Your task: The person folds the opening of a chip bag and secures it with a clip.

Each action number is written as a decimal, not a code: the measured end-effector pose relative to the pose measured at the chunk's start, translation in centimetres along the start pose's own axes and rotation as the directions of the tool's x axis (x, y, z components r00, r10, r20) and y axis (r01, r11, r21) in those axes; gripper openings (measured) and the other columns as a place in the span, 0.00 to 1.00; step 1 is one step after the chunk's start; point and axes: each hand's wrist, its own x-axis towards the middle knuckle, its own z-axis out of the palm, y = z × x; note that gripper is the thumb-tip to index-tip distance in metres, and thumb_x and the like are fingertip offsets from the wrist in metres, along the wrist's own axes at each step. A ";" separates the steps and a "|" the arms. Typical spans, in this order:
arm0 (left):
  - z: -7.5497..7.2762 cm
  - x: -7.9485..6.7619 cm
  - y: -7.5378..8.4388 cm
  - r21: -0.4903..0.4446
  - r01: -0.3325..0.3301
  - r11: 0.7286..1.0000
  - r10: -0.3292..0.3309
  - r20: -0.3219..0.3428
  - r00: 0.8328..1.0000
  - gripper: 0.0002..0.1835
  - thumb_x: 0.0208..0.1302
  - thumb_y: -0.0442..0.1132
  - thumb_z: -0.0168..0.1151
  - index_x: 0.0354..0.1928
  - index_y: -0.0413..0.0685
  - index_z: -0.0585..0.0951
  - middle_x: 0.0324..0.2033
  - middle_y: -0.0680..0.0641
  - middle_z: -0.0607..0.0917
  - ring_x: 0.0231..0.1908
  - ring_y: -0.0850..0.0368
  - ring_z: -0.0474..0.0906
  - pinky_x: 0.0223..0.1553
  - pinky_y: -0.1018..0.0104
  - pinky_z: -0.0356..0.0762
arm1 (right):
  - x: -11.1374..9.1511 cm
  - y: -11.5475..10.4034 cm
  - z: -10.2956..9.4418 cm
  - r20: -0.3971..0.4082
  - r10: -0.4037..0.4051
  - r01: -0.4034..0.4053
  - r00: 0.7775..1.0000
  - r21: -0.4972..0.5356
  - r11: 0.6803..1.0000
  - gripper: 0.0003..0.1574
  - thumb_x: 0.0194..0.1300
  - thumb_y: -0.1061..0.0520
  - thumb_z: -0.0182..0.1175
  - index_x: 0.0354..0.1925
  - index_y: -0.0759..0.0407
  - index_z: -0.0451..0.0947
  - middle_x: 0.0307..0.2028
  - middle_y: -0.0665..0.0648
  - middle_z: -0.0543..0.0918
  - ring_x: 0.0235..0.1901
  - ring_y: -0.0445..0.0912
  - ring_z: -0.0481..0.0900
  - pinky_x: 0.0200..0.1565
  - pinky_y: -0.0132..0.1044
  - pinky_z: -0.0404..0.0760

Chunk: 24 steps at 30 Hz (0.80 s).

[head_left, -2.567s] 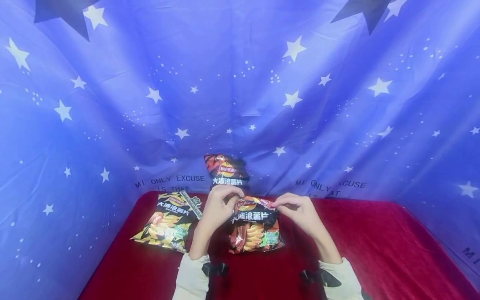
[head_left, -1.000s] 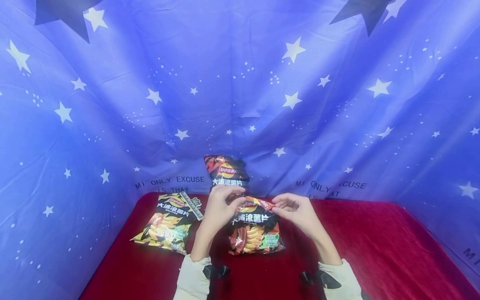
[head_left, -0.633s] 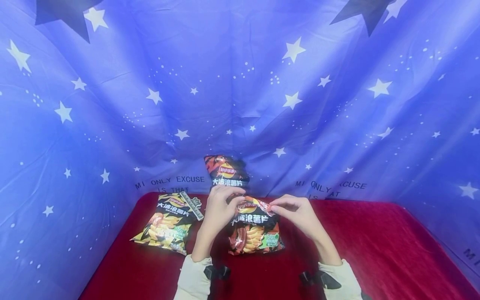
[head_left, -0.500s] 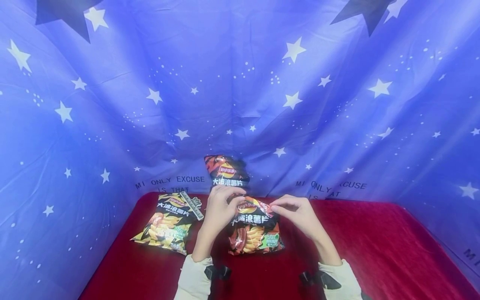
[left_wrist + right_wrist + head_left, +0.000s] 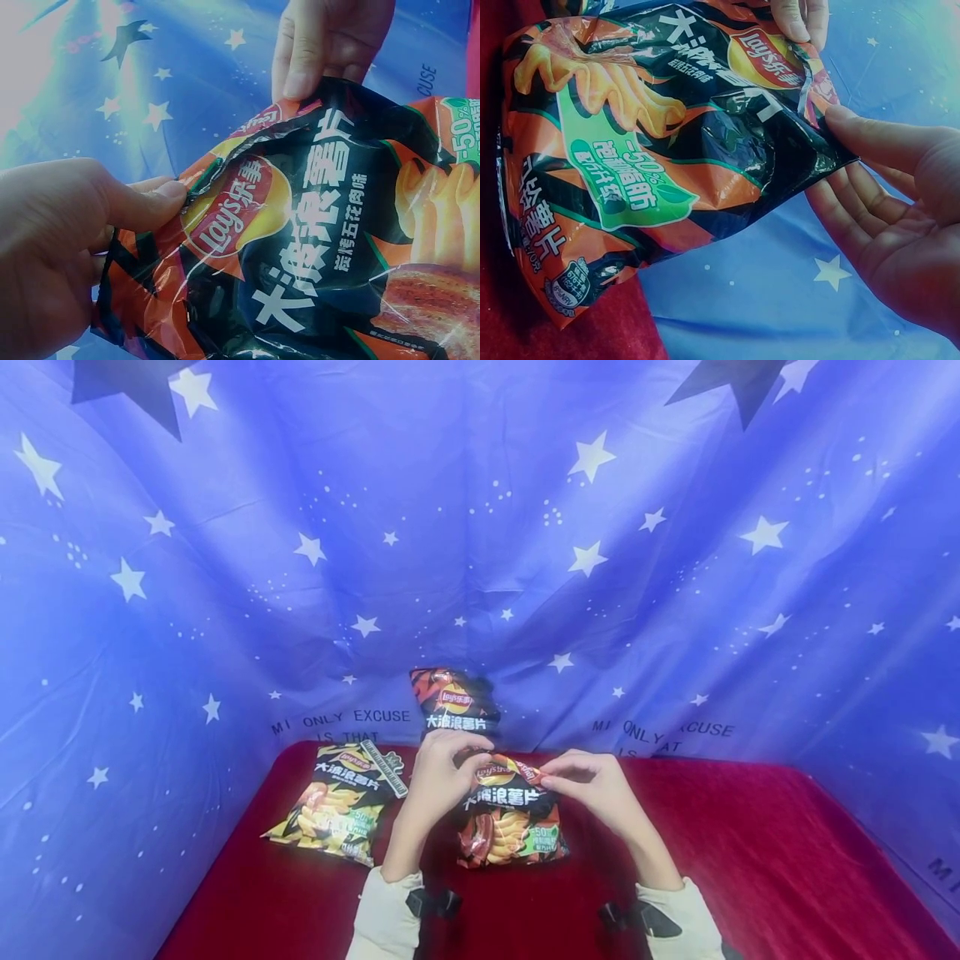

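Note:
A black and orange bag of potato chips (image 5: 510, 837) stands upright between the two hands at the table's middle. At its top left corner my left hand (image 5: 442, 777) pinches it, thumb on the front and fingers behind, as the left wrist view shows. The right hand (image 5: 597, 782) pinches the top right corner; in the right wrist view its thumb (image 5: 885, 139) presses the front edge and the other fingers lie behind the bag. Along the top runs a strip (image 5: 259, 124) with a silvery edge; whether it is folded over or torn I cannot tell.
A yellow and black chip bag (image 5: 330, 814) lies left of the left hand, with a green and white piano-keyboard-shaped piece (image 5: 384, 768) at its top right. Behind stands another red and black chip bag (image 5: 450, 697). A starry blue curtain (image 5: 465, 568) encloses the red-covered table (image 5: 750, 843).
The strip at the bag's top right slants further down over the front. My right fingers parted, then drew together again on the corner. The left thumb has shifted slightly right over the logo.

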 end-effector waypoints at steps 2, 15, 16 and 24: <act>-0.1 0.0 0.0 -0.010 0.011 1.000 -0.011 0.012 1.000 0.06 0.60 0.34 0.74 0.39 0.50 0.90 0.32 0.52 0.92 0.42 0.53 0.86 0.62 0.50 0.73 | 0.0 0.0 0.0 0.003 -0.002 0.002 1.000 0.002 1.000 0.08 0.61 0.62 0.73 0.41 0.60 0.89 0.36 0.59 0.90 0.34 0.42 0.88 0.41 0.35 0.87; -0.3 0.0 -0.2 -0.057 0.044 0.997 -0.041 0.048 0.998 0.08 0.59 0.33 0.74 0.38 0.53 0.90 0.31 0.55 0.91 0.42 0.55 0.84 0.60 0.51 0.72 | 0.1 0.4 -0.1 0.003 -0.012 0.012 1.000 -0.007 1.000 0.08 0.62 0.62 0.72 0.41 0.61 0.89 0.37 0.60 0.91 0.37 0.41 0.88 0.43 0.32 0.86; -0.4 0.0 -0.2 -0.068 0.042 0.997 -0.038 0.051 0.998 0.08 0.59 0.33 0.74 0.38 0.54 0.90 0.30 0.55 0.91 0.40 0.56 0.84 0.59 0.52 0.73 | 0.1 0.4 -0.2 0.004 -0.016 0.016 1.000 -0.009 1.000 0.08 0.62 0.62 0.71 0.42 0.60 0.89 0.37 0.58 0.91 0.38 0.41 0.88 0.44 0.32 0.86; -0.6 0.1 -0.1 -0.099 0.041 0.994 -0.033 0.084 0.996 0.07 0.60 0.32 0.74 0.39 0.51 0.90 0.26 0.54 0.90 0.29 0.62 0.83 0.54 0.55 0.76 | 0.0 0.2 -0.1 -0.002 -0.002 0.002 1.000 -0.032 0.999 0.07 0.62 0.61 0.72 0.41 0.57 0.90 0.36 0.57 0.91 0.37 0.41 0.88 0.44 0.32 0.86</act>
